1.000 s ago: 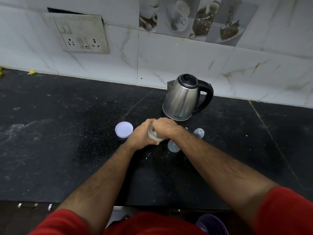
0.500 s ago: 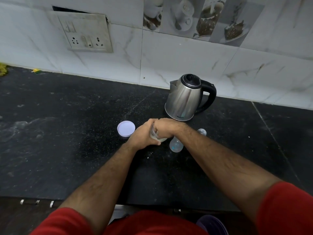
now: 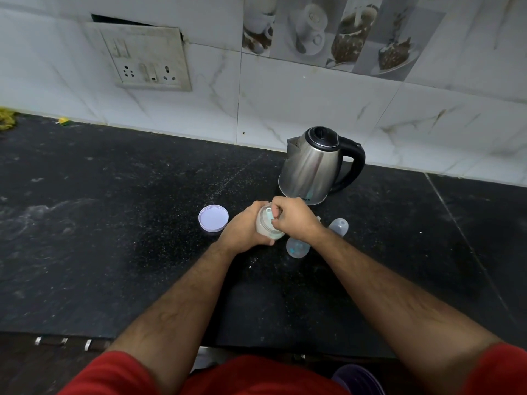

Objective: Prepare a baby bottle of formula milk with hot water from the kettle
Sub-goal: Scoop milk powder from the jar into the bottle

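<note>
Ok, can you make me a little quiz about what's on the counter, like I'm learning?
1. True or false: the kettle stands upright at the back of the counter, near the wall.
2. What does the left hand hold? A) a spoon B) a small jar C) the kettle
3. Fill in: the round white lid lies flat on the counter, to the ____ of the jar.

Key:
1. True.
2. B. The left hand has its grip round the jar, while the right hand pinches something at the jar's mouth.
3. Left.
</note>
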A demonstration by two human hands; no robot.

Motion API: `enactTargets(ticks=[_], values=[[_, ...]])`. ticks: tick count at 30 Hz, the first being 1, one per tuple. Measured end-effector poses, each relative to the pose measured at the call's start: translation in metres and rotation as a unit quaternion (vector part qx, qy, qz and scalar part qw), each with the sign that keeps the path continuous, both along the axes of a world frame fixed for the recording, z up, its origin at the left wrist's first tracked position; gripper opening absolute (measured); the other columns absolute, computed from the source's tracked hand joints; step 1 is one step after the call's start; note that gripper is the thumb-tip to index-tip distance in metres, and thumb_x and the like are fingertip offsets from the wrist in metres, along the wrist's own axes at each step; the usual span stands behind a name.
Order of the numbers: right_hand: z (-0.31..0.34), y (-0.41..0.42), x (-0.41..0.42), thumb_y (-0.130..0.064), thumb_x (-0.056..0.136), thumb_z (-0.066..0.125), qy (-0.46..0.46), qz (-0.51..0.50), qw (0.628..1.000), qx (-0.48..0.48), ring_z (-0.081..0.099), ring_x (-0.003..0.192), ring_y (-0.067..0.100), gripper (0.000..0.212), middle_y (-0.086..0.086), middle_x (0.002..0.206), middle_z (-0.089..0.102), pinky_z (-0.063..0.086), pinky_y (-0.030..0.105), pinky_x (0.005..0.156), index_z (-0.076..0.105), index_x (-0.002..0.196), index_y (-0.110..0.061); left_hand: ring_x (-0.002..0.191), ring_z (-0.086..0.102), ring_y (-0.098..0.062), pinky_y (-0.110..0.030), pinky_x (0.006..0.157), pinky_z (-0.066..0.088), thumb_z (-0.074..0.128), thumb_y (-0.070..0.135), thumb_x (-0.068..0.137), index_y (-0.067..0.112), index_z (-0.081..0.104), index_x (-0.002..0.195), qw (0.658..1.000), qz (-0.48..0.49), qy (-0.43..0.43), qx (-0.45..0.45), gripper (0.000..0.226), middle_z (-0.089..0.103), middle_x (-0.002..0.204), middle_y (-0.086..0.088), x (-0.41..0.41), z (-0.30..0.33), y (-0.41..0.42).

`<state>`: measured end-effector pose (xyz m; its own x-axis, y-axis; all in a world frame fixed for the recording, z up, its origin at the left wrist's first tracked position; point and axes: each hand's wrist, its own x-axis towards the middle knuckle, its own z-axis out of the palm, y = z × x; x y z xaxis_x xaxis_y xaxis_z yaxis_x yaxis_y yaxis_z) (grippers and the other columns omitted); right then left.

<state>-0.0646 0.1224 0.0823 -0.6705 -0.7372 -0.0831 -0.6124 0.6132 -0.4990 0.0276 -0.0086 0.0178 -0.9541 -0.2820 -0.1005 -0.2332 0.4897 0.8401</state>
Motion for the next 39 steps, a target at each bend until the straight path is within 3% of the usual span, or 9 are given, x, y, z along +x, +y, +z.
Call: enactTargets(ticks=[4, 7, 13, 19, 23, 28, 32, 39], values=[[0.005, 0.005, -0.002, -0.004, 0.075, 0.065, 0.007, 0.014, 1.000, -0.001, 0.063, 0.072, 0.016, 0.031, -0.003, 0.075, 0.065, 0.055, 0.040, 0.066, 0.048, 0.087, -0.026, 0.103, 0.061, -0.008, -0.030, 0.087, 0.049, 0.089, 0.031, 0.051, 0.042, 0.042, 0.126, 1.000, 0.003, -0.001, 0.000, 0.090, 0.061, 0.107, 0.020, 0.001, 0.001, 0.000], [0.013, 0.006, -0.003, -0.010, 0.078, 0.063, 0.052, 0.050, 0.996, 0.052, 0.060, 0.073, 0.014, 0.031, -0.007, 0.078, 0.065, 0.049, 0.036, 0.061, 0.048, 0.093, -0.032, 0.101, 0.060, -0.008, -0.032, 0.087, 0.049, 0.088, 0.033, 0.051, 0.042, 0.042, 0.126, 1.000, 0.005, -0.004, -0.008, 0.089, 0.061, 0.105, 0.021, 0.001, 0.004, 0.001], [0.026, 0.006, -0.007, -0.021, 0.084, 0.058, 0.139, 0.105, 0.975, 0.140, 0.058, 0.074, 0.017, 0.007, -0.007, 0.076, 0.062, 0.035, 0.030, 0.055, 0.057, 0.078, -0.025, 0.103, 0.061, -0.011, -0.037, 0.091, 0.050, 0.089, 0.030, 0.053, 0.038, 0.042, 0.129, 1.000, 0.014, -0.005, -0.012, 0.089, 0.064, 0.110, 0.016, 0.001, 0.005, 0.002], [0.024, 0.001, -0.012, -0.024, 0.094, 0.057, 0.208, 0.156, 0.949, 0.181, 0.060, 0.095, 0.020, 0.015, -0.002, 0.104, 0.064, 0.048, 0.036, 0.073, 0.071, 0.101, -0.023, 0.108, 0.059, -0.013, -0.036, 0.092, 0.048, 0.089, 0.024, 0.056, 0.034, 0.043, 0.133, 1.000, 0.007, -0.011, -0.024, 0.091, 0.062, 0.114, 0.014, -0.001, 0.010, 0.004], [0.019, 0.000, -0.011, -0.026, 0.096, 0.059, 0.228, 0.168, 0.937, 0.203, 0.061, 0.097, 0.021, 0.018, -0.001, 0.108, 0.062, 0.052, 0.039, 0.078, 0.072, 0.106, -0.022, 0.105, 0.057, -0.011, -0.030, 0.086, 0.044, 0.090, 0.024, 0.056, 0.033, 0.043, 0.134, 0.999, 0.003, -0.021, -0.035, 0.092, 0.060, 0.114, 0.016, -0.004, 0.013, 0.005], [0.014, -0.002, -0.008, -0.026, 0.094, 0.062, 0.219, 0.165, 0.935, 0.226, 0.062, 0.096, 0.020, 0.014, -0.001, 0.106, 0.067, 0.048, 0.035, 0.073, 0.073, 0.102, -0.022, 0.100, 0.054, -0.007, -0.026, 0.082, 0.040, 0.091, 0.024, 0.054, 0.035, 0.044, 0.134, 0.999, 0.005, -0.026, -0.035, 0.093, 0.058, 0.109, 0.020, -0.005, 0.015, 0.006], [0.012, 0.000, -0.010, -0.026, 0.092, 0.063, 0.194, 0.162, 0.942, 0.221, 0.063, 0.090, 0.018, 0.012, -0.002, 0.097, 0.069, 0.049, 0.034, 0.073, 0.075, 0.095, -0.023, 0.100, 0.053, -0.007, -0.027, 0.084, 0.041, 0.091, 0.024, 0.054, 0.034, 0.044, 0.134, 0.999, 0.003, -0.026, -0.041, 0.093, 0.061, 0.118, 0.014, -0.006, 0.016, 0.007], [0.008, 0.010, -0.023, -0.022, 0.086, 0.073, -0.014, 0.034, 0.996, 0.077, 0.063, 0.073, 0.013, 0.013, -0.005, 0.075, 0.069, 0.052, 0.034, 0.069, 0.071, 0.074, -0.016, 0.107, 0.059, -0.015, -0.031, 0.088, 0.046, 0.091, 0.021, 0.055, 0.030, 0.045, 0.134, 0.999, 0.007, -0.029, -0.043, 0.092, 0.063, 0.120, 0.009, -0.007, 0.017, 0.008]])
